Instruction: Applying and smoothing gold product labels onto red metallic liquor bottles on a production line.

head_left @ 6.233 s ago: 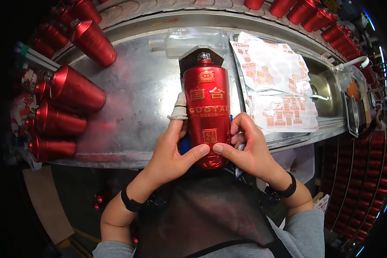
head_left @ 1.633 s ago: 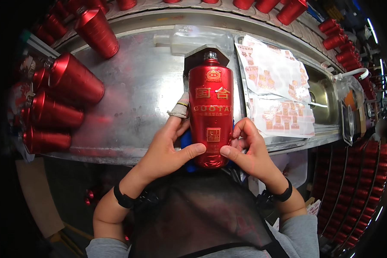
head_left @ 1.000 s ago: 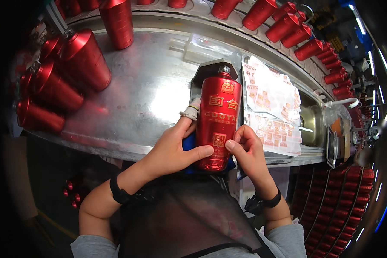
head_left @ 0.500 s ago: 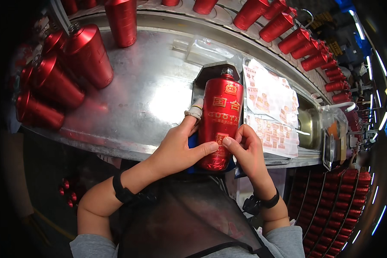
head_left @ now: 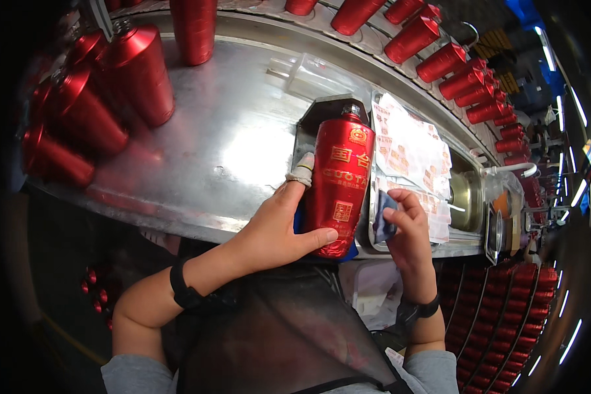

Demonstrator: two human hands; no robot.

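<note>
A red bottle with gold lettering and a square gold emblem lies tilted on a dark stand at the front of the metal table. My left hand is closed around its left side, the thumb pressed on the lower front. One finger of that hand has a whitish wrap. Just right of the bottle, and apart from it, my right hand pinches a small dark blue cloth. Beneath the bottle's lower end a bit of blue material shows.
Sheets of gold and red labels lie on a tray at the right, beside a metal basin. Several red bottles stand at the table's left. More bottles line a conveyor along the back. A clear plastic box sits behind the stand.
My right hand has left the bottle's emblem and moved right, now with the blue cloth in its fingers. My left hand stays on the bottle.
</note>
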